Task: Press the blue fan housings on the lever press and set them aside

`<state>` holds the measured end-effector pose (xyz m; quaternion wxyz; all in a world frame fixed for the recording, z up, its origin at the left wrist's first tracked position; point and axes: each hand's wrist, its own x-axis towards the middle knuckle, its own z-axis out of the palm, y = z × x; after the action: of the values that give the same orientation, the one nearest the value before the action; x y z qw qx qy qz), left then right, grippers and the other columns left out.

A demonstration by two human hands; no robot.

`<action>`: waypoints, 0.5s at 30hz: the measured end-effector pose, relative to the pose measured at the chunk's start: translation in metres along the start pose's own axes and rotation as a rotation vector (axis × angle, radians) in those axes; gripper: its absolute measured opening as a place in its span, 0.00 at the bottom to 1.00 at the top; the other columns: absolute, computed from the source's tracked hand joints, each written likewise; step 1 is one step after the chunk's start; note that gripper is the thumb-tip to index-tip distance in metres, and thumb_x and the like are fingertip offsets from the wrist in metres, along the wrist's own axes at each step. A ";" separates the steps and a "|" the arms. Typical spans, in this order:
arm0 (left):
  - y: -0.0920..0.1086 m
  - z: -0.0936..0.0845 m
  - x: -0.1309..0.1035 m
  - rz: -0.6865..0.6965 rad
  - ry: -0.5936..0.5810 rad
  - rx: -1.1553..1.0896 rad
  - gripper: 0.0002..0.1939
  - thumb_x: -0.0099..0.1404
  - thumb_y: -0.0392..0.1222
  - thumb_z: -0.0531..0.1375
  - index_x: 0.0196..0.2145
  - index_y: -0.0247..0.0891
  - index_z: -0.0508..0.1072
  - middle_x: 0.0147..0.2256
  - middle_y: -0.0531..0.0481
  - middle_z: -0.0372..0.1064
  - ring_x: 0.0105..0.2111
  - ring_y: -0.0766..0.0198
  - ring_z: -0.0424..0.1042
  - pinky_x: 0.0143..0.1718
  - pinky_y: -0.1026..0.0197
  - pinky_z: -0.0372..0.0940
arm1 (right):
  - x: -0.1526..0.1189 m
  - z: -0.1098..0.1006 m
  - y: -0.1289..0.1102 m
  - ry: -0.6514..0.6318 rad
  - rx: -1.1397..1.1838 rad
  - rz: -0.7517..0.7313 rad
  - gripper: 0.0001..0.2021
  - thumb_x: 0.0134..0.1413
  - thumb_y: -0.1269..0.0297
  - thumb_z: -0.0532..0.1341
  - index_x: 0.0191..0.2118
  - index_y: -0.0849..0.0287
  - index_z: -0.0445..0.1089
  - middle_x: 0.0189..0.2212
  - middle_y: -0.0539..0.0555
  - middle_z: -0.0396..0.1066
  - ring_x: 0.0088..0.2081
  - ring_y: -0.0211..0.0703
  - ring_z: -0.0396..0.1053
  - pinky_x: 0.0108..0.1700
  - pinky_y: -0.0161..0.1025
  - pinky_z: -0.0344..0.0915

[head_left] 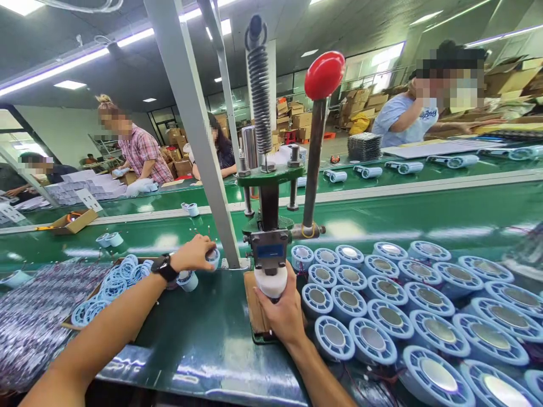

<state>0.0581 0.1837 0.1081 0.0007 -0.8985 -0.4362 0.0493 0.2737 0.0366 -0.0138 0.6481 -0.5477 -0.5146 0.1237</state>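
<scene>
My left hand (193, 254), with a black watch on its wrist, has its fingers closed on a light-blue round housing (214, 259) beside the grey post. Another light-blue housing (187, 281) stands just below that hand. Under the hand press (268, 246), my right hand (283, 310) curls around the base of the white press head (270, 281). What it grips there is mostly hidden; only a dark sliver shows under the white head. The press lever (314, 164), topped by a red knob (324, 75), points upward.
Rows of light-blue housings with silver discs (389, 315) fill the right side. Blue rings (123, 277) lie in a box at left, beside a heap of wrapped pieces (38, 316). A grey post (190, 124) rises beside the press. Several people work beyond the green conveyor (382, 209).
</scene>
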 end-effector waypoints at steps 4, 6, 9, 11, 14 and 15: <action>0.028 0.020 -0.033 0.239 -0.019 -0.049 0.24 0.51 0.49 0.69 0.46 0.41 0.74 0.47 0.45 0.69 0.49 0.51 0.67 0.50 0.56 0.64 | 0.002 -0.001 -0.004 0.136 -0.010 -0.042 0.34 0.51 0.58 0.63 0.63 0.61 0.56 0.54 0.63 0.67 0.53 0.50 0.70 0.55 0.47 0.69; 0.037 0.033 -0.042 0.282 -0.029 -0.052 0.25 0.51 0.47 0.70 0.47 0.41 0.74 0.49 0.43 0.69 0.52 0.49 0.67 0.53 0.54 0.63 | -0.002 -0.003 -0.012 0.167 -0.020 -0.025 0.33 0.52 0.56 0.62 0.62 0.62 0.57 0.53 0.63 0.68 0.52 0.51 0.71 0.54 0.48 0.69; 0.040 0.045 -0.058 0.233 -0.005 -0.028 0.29 0.55 0.44 0.67 0.54 0.40 0.71 0.58 0.39 0.66 0.61 0.45 0.61 0.62 0.45 0.56 | -0.022 -0.015 -0.033 0.140 -0.046 0.006 0.30 0.55 0.51 0.62 0.59 0.61 0.62 0.52 0.62 0.69 0.51 0.53 0.71 0.52 0.50 0.69; 0.035 0.047 -0.073 0.187 0.022 -0.003 0.34 0.57 0.42 0.64 0.61 0.40 0.64 0.64 0.38 0.58 0.66 0.42 0.53 0.65 0.38 0.49 | -0.044 -0.033 -0.045 0.088 -0.073 -0.013 0.25 0.56 0.51 0.63 0.55 0.59 0.66 0.49 0.61 0.71 0.49 0.53 0.72 0.50 0.49 0.69; 0.018 0.043 -0.101 0.071 0.142 0.008 0.36 0.62 0.44 0.60 0.66 0.40 0.58 0.68 0.37 0.52 0.69 0.42 0.48 0.66 0.34 0.42 | -0.078 -0.076 -0.047 0.102 -0.106 -0.071 0.19 0.54 0.53 0.66 0.49 0.56 0.69 0.45 0.59 0.73 0.45 0.54 0.73 0.47 0.49 0.70; 0.009 0.040 -0.110 0.002 0.211 0.001 0.34 0.64 0.45 0.58 0.66 0.38 0.58 0.67 0.36 0.54 0.68 0.43 0.49 0.67 0.34 0.42 | -0.088 -0.094 -0.044 0.133 -0.114 -0.083 0.18 0.53 0.53 0.67 0.46 0.55 0.70 0.43 0.59 0.73 0.44 0.54 0.73 0.45 0.48 0.70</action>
<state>-0.0062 0.0903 0.0775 0.0470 -0.8990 -0.4330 -0.0454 0.2929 -0.0976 -0.0115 0.6530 -0.5688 -0.4990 0.0305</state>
